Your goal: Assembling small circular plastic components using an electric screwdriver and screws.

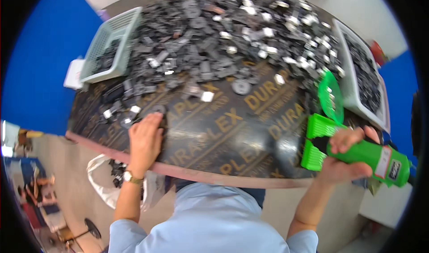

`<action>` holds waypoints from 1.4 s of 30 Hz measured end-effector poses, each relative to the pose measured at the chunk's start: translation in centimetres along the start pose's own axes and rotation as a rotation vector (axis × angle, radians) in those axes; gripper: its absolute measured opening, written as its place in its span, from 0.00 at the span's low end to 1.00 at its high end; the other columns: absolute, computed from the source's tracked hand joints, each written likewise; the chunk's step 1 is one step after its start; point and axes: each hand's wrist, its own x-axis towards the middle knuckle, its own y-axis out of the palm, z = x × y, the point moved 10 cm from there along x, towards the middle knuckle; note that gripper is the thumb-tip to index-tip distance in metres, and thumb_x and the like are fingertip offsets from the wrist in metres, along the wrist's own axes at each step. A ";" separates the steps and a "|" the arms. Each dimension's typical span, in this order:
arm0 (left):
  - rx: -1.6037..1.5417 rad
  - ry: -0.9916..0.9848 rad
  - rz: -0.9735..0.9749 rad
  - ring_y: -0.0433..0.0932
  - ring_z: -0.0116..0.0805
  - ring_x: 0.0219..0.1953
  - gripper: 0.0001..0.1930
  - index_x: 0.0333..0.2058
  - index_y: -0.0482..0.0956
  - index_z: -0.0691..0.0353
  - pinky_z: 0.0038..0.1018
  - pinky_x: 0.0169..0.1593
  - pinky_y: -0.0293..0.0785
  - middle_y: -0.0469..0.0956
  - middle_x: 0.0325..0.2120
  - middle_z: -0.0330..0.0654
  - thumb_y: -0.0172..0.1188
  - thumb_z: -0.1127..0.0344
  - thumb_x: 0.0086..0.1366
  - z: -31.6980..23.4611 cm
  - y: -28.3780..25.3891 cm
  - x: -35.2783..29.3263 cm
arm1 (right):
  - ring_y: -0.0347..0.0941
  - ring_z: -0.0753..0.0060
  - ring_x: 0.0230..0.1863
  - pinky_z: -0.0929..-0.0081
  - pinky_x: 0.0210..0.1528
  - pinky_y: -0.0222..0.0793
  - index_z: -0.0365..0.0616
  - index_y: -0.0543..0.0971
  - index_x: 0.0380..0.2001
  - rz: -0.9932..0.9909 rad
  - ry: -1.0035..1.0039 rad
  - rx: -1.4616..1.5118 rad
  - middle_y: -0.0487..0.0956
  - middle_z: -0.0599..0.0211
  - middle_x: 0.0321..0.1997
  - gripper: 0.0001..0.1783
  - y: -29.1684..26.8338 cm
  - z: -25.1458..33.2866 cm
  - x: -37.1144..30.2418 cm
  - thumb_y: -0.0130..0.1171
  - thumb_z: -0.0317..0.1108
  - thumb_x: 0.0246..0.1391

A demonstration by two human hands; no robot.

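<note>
My left hand (145, 137) is palm down near the front left of the table, its fingers bent and close together. At its fingertips is a small dark round plastic part (159, 109), partly covered by them. On the right, my right hand (346, 150) is wrapped round the body of a green hand-held power tool (380, 161) with a dark front end. The tool's front end lies at a bright green ribbed block (314, 157); whether they touch I cannot tell. Beyond that block is a green round dish (330, 96) with small bits in it.
A large heap of black and grey plastic parts with shiny pieces (201, 43) covers the far table. Pale baskets of dark parts stand left (96, 72) and right (355, 90). A white bag (105, 190) hangs below the table's pinkish front edge (210, 177). People sit at far left.
</note>
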 end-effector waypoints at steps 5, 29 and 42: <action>0.008 -0.025 -0.014 0.71 0.39 0.53 0.18 0.47 0.74 0.61 0.33 0.53 0.60 0.73 0.49 0.43 0.57 0.73 0.56 0.0 0.0 -0.1 | 0.55 0.81 0.18 0.83 0.20 0.52 0.34 0.64 0.48 -0.044 0.003 0.009 0.61 0.72 0.19 0.45 -0.8 0.0 -0.3 0.51 0.70 0.46; -0.135 0.037 -0.073 0.67 0.44 0.53 0.20 0.48 0.72 0.63 0.36 0.52 0.64 0.68 0.53 0.47 0.59 0.69 0.55 -4.9 1.0 7.2 | 0.56 0.80 0.17 0.83 0.21 0.53 0.35 0.63 0.48 0.057 0.029 0.010 0.62 0.71 0.19 0.44 1.4 -0.6 -0.4 0.48 0.69 0.48; -0.283 -0.138 0.085 0.66 0.48 0.45 0.33 0.50 0.67 0.70 0.34 0.48 0.66 0.66 0.44 0.49 0.70 0.66 0.44 -3.1 1.3 3.8 | 0.58 0.80 0.15 0.84 0.19 0.57 0.38 0.63 0.51 0.040 0.045 -0.092 0.65 0.71 0.18 0.45 -0.1 -1.1 -0.9 0.46 0.71 0.47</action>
